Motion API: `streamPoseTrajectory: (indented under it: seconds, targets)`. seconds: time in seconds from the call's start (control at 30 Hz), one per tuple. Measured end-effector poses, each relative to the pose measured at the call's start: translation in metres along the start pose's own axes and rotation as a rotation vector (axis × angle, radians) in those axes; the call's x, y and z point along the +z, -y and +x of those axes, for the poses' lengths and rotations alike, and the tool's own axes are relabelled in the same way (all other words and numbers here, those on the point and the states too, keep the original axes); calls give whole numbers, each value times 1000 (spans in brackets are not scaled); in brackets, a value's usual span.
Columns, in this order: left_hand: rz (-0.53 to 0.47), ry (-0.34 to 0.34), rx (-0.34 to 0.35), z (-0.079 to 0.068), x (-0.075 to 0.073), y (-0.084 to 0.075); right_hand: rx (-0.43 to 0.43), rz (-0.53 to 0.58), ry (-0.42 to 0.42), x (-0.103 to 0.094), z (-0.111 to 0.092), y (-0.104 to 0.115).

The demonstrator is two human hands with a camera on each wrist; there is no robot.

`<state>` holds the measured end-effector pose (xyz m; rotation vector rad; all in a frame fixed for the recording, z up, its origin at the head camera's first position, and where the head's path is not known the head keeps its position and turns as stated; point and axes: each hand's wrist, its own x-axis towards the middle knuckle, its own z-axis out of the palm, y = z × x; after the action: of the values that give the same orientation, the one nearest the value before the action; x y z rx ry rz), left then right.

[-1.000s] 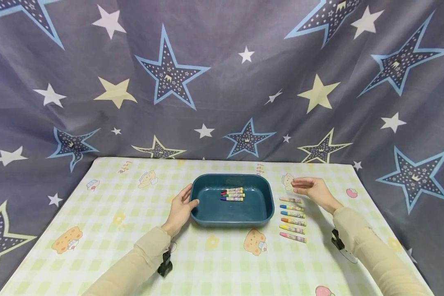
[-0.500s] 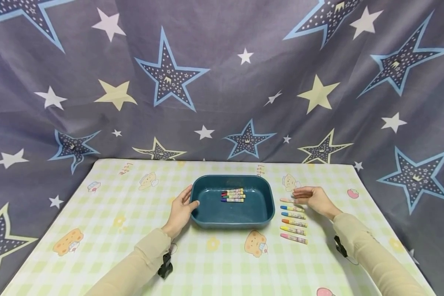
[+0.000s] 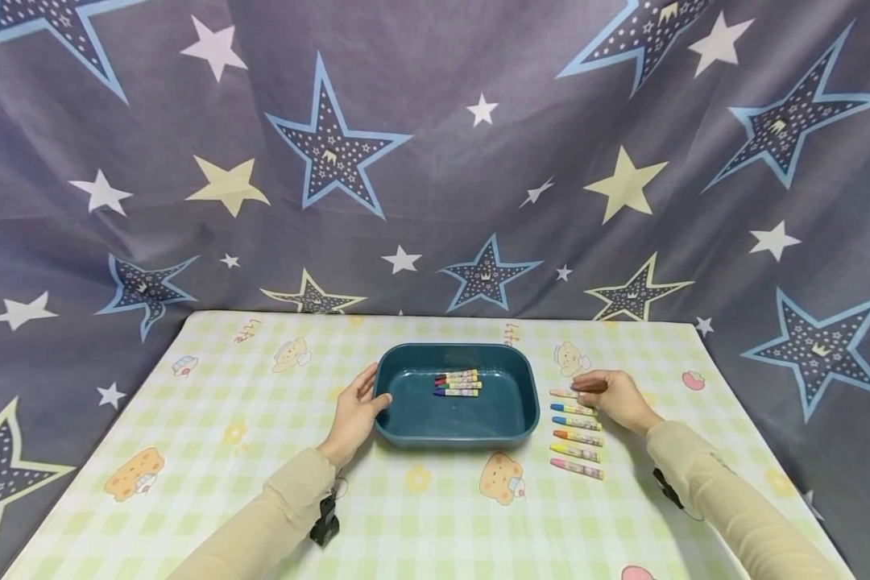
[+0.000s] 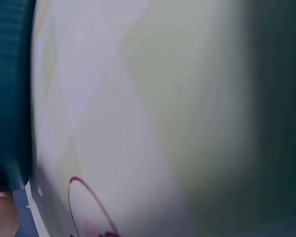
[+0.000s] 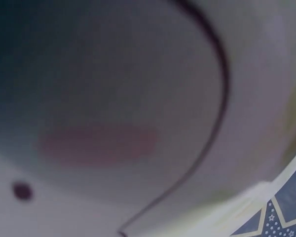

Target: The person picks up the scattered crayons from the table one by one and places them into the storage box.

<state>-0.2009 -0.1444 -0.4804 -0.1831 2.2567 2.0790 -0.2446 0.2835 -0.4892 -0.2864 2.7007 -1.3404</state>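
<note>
My left hand (image 3: 355,415) grips the left wall of a dark teal plastic basin (image 3: 453,441), thumb over the rim and fingers outside. Several crayons (image 3: 458,385) in printed paper wrappers lie together inside the basin. To its right, more crayons form a column: blue (image 3: 574,409), another blue, orange (image 3: 578,437), yellow (image 3: 576,452) and pink (image 3: 577,468). At the far end of that column my right hand (image 3: 619,399) pinches a pale peach crayon (image 3: 561,394), whose rear part the fingers hide. The left wrist view has the basin's wall (image 4: 10,98) and a bit of finger (image 4: 2,215).
A green-and-white checked cloth (image 3: 261,499) with cartoon prints covers the table. Behind and beside it hangs a grey star-patterned curtain (image 3: 435,185). The right wrist view is mostly blurred tablecloth (image 5: 113,187).
My right hand has come down onto the far peach crayon and its fingertips have closed around it. My left hand and the basin have stayed in place.
</note>
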Motion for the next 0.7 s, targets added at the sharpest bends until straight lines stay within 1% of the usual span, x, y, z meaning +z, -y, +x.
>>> streamPoseTrajectory:
  seconds: [0.13,0.37,0.6,0.7]
  targets:
    - [-6,5,3,0,0,0,-12,-74,-29,2,1,1]
    - [-6,5,1,1,1,1,1,-67,-36,1,3,2]
    - [3,13,4,0,2,0,-37,-80,-37,-2,6,6]
    - [6,16,12,-1,2,0,-63,-80,-59,-3,7,11]
